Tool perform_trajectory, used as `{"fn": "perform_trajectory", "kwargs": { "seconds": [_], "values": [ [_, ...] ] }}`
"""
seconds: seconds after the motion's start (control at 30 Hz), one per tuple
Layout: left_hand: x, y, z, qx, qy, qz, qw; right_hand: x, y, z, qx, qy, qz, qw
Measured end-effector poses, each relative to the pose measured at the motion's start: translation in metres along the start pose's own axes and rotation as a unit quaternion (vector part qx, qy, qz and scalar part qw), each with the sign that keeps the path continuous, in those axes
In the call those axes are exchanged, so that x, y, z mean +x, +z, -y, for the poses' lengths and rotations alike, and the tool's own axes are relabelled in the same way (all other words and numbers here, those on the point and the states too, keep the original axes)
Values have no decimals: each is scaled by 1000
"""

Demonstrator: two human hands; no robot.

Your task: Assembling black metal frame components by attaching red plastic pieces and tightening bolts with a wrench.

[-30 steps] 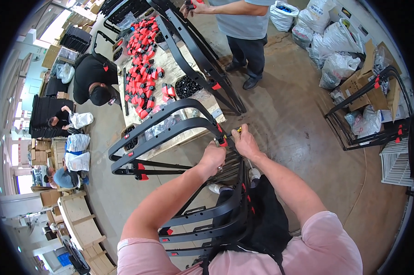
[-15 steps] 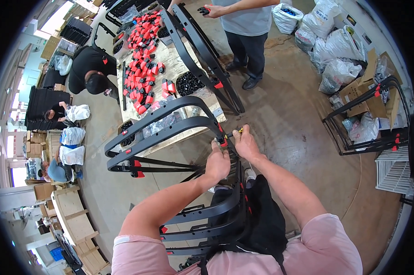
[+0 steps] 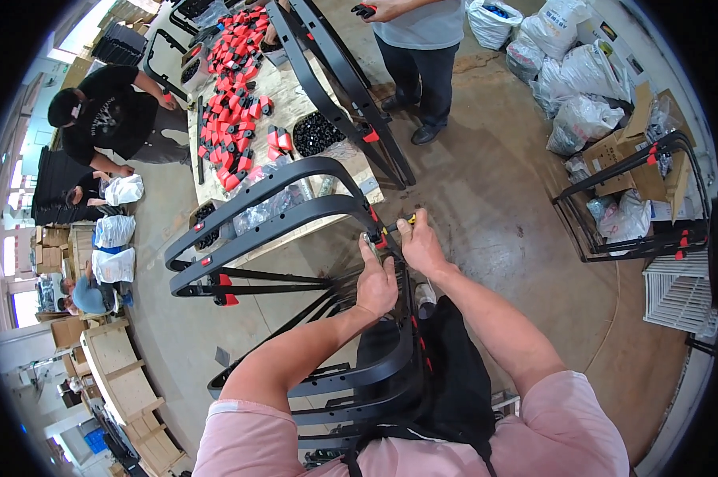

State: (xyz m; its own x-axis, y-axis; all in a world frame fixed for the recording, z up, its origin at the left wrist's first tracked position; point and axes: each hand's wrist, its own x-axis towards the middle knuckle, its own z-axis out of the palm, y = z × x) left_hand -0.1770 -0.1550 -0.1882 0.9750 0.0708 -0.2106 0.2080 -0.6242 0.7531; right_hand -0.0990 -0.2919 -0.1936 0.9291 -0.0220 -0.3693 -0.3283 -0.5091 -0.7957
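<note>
In front of me a black curved tubular frame (image 3: 283,230) leans out to the left, with small red fittings along it. My right hand (image 3: 422,250) is closed around a yellow-and-black screwdriver (image 3: 410,219), its shaft directed left at the frame's end. Close beside it, my left hand (image 3: 377,284) is closed on a slim silvery metal tool (image 3: 371,242), whose kind I cannot make out, against a red fitting (image 3: 381,240). More black curved frames (image 3: 359,374) stand by my legs, partly hidden by my left arm.
A wooden table (image 3: 351,176) ahead holds a heap of red-and-black parts (image 3: 233,119) and a tub of small black pieces (image 3: 317,135). Another frame (image 3: 347,83) leans on its right edge. Co-workers stand beyond and left. White bags (image 3: 577,75), cartons and a black rack (image 3: 629,171) line the right.
My view has shifted slightly, so the table and frames sit a little further left. A co-worker at the left has straightened up from bending. Both my hands stay at the frame's end.
</note>
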Motion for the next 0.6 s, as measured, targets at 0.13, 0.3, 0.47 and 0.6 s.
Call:
{"fn": "perform_trajectory", "kwargs": {
  "seconds": [0.13, 0.3, 0.47, 0.6],
  "values": [
    [1, 0, -4, 6, -37, 14, 999, 1, 3, -4, 6, -12, -12, 1000],
    [-3, 1, -11, -26, -37, -10, 999, 2, -2, -6, 8, -33, -6, 999],
    [10, -9, 13, -21, -65, 35, 997, 4, 5, -7, 0, -33, 4, 999],
    [35, -53, -60, -177, -284, 168, 927, 4, -1, -18, 2, -30, -3, 1000]
  ]
}}
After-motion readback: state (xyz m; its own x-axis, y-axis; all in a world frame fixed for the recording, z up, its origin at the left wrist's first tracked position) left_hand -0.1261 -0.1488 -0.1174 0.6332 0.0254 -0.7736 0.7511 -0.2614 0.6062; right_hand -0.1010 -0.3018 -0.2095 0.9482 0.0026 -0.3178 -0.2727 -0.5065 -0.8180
